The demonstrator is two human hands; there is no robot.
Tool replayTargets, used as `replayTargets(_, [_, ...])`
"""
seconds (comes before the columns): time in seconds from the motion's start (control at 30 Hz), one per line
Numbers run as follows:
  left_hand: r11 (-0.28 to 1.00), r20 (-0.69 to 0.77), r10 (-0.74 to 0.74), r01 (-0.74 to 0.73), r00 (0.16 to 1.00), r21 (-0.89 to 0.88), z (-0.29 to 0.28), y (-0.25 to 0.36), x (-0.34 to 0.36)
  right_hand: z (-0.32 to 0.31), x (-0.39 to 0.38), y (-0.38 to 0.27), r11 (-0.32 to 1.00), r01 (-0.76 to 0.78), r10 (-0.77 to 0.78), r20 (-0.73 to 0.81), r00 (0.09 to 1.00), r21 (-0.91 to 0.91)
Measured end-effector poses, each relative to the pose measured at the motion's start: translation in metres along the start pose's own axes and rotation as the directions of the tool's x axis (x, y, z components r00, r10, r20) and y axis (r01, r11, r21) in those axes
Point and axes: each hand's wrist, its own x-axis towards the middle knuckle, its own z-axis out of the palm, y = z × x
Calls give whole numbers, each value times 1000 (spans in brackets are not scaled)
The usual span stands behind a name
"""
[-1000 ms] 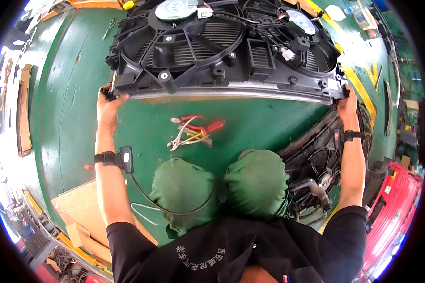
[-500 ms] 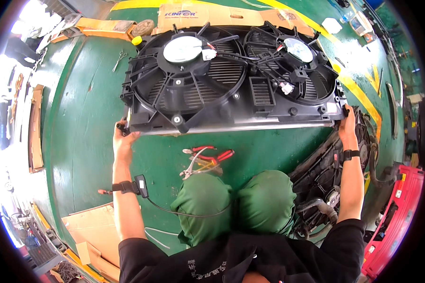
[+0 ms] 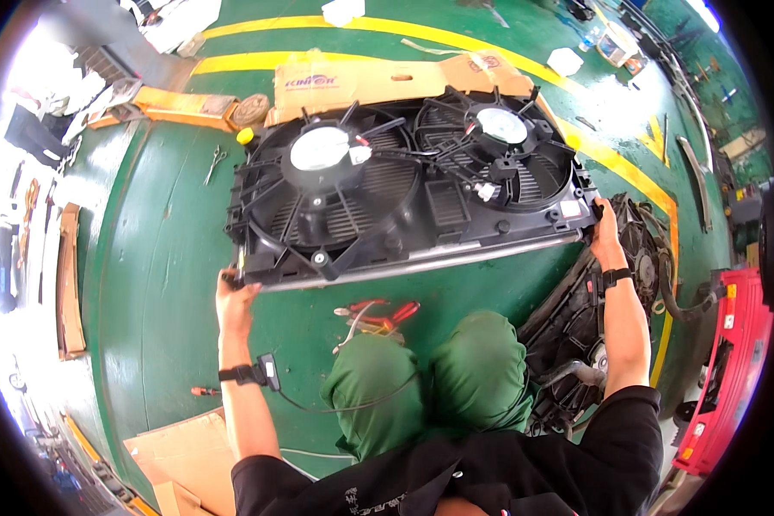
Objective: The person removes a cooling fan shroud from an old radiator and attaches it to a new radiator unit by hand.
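Observation:
A black radiator and fan assembly (image 3: 391, 228), with two round fans and a silvery lower edge, spans the space between my hands. My left hand (image 3: 236, 301) is closed round its near left corner, thumb along the edge. At the near right corner my right hand (image 3: 605, 230) grips it too, fingers partly hidden behind the frame. The right end sits farther from me than the left. Whether its far side touches the floor, I cannot tell. Red-handled pliers (image 3: 403, 311) and other tools lie on the green floor before my knees.
Flat cardboard (image 3: 361, 79) lies beyond the assembly. A dirty fan assembly (image 3: 568, 322) rests by my right knee, with a red panel (image 3: 735, 361) farther right. At left are an orange floor jack (image 3: 181, 105), scissors (image 3: 216, 160) and more cardboard (image 3: 181, 443).
The assembly has come slightly nearer and left, and now slants with its right end farther away. Both hands have kept their grip and moved with it. The view has shifted too.

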Motion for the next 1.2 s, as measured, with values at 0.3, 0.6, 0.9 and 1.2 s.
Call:
replayTargets(0.3, [967,-199,-108,149,974,205,5,97,-53,-20,-72,-87,985,-20,-9,-170,985,-170])
replayTargets(0.6, [875,-73,-105,127,992,468,7,238,-81,14,-108,-237,838,-49,72,21,997,-543])
replayTargets(0.9, [695,-67,-42,77,997,715,59,288,42,55,-29,-286,502,64,-25,59,998,-863])
replayTargets(1.2, [704,-17,-43,42,999,709,108,296,76,99,25,-293,507,349,-119,338,934,-788])
